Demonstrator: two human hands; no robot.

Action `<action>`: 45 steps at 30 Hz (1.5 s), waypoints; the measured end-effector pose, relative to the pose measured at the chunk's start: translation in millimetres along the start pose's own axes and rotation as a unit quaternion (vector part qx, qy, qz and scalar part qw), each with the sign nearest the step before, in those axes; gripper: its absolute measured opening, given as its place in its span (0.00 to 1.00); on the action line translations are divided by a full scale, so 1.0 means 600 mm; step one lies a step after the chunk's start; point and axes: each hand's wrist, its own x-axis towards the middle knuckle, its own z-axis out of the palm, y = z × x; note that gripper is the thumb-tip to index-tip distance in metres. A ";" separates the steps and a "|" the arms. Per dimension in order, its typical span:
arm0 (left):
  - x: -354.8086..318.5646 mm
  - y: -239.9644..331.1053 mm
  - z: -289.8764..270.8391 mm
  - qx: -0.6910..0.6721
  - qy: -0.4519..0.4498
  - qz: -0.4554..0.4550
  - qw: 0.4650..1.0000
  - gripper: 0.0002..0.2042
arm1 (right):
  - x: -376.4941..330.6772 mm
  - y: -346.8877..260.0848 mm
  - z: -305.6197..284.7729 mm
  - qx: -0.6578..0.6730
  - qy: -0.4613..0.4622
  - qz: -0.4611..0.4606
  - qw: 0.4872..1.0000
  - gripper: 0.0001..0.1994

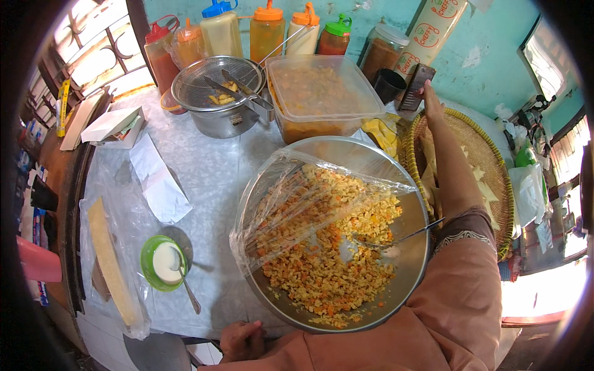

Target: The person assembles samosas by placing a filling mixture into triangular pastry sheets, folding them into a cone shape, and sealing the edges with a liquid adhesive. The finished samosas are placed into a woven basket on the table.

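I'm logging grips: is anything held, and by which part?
The right hand touches a dark phone-like object at its right edge; any grip is unclear. The left hand holds nothing visible.

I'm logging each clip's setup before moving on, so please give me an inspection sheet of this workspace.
Surface: table with a pale grey-white cover.
Working things: metal bowl of crumbly yellow-orange filling, partly under cling film; dark phone-like slab; woven basket holding pale pieces.
Clutter: squeeze bottles, pot with strainer on top, clear tub, green bowl of white paste, white paper, pale strip on clear plastic.
Hands: right hand at the slab's edge, grip unclear; left hand by the near table edge, nothing visible in it.
Cables: nothing seen clearly.
Surroundings: turquoise wall, grilled window.
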 end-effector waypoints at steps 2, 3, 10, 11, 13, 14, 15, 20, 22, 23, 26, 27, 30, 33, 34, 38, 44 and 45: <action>-0.007 0.008 0.001 0.020 0.010 -0.008 1.000 0.15 | -0.011 -0.018 -0.005 -0.012 -0.044 0.004 0.999 0.32; -0.009 0.013 -0.001 0.024 0.011 -0.015 1.000 0.15 | -0.021 -0.025 -0.006 -0.019 -0.067 0.008 0.998 0.35; 0.008 0.019 -0.011 0.015 -0.011 -0.009 1.000 0.12 | -0.053 -0.089 -0.133 -0.037 -0.067 -0.139 0.987 0.27; 0.005 0.017 -0.011 0.013 -0.017 -0.015 1.000 0.12 | -0.096 -0.131 -0.166 0.020 -0.081 -0.170 0.982 0.24; 0.007 0.014 -0.010 -0.015 -0.012 -0.017 1.000 0.11 | -0.170 -0.181 -0.240 0.036 -0.138 -0.228 0.963 0.23; 0.002 0.014 -0.009 -0.028 -0.010 -0.023 0.999 0.11 | -0.219 -0.211 -0.266 0.038 -0.151 -0.244 0.957 0.22; -0.005 0.012 -0.011 -0.040 0.008 -0.028 0.999 0.11 | -0.274 -0.229 -0.295 0.039 -0.162 -0.256 0.952 0.21; -0.010 0.009 0.015 -0.096 0.065 -0.031 0.993 0.07 | -0.541 -0.210 -0.458 -0.017 -0.047 -0.272 0.961 0.18; 0.003 0.006 0.018 -0.127 0.055 -0.027 0.990 0.08 | -0.629 -0.149 -0.505 0.069 0.077 -0.226 0.969 0.18; 0.004 0.007 0.018 -0.136 0.045 -0.037 0.989 0.08 | -0.663 -0.109 -0.511 0.129 0.138 -0.195 0.962 0.18; 0.009 0.015 0.015 -0.145 0.013 -0.055 0.988 0.08 | -0.745 0.014 -0.485 0.386 0.236 -0.056 0.890 0.17; 0.013 0.018 0.013 -0.161 0.004 -0.061 0.985 0.08 | -0.761 0.033 -0.469 0.432 0.245 -0.001 0.868 0.17; 0.013 0.021 0.008 -0.186 0.000 -0.103 0.977 0.07 | -0.778 0.083 -0.395 0.463 0.178 0.099 0.863 0.15; 0.016 0.021 0.007 -0.226 0.007 -0.110 0.968 0.07 | -0.773 0.089 -0.340 0.447 0.175 0.119 0.869 0.13; 0.015 0.018 0.008 -0.234 0.013 -0.110 0.966 0.06 | -0.774 0.089 -0.334 0.448 0.179 0.122 0.868 0.12; 0.011 0.023 0.007 -0.252 0.033 -0.125 0.959 0.06 | -0.776 0.096 -0.315 0.494 0.154 0.149 0.843 0.09; 0.023 0.032 0.008 -0.301 0.027 -0.115 0.946 0.06 | -0.792 0.082 -0.326 0.422 -0.025 0.248 0.872 0.13; 0.024 0.038 0.009 -0.302 0.029 -0.116 0.946 0.07 | -0.793 0.071 -0.331 0.432 -0.033 0.247 0.867 0.13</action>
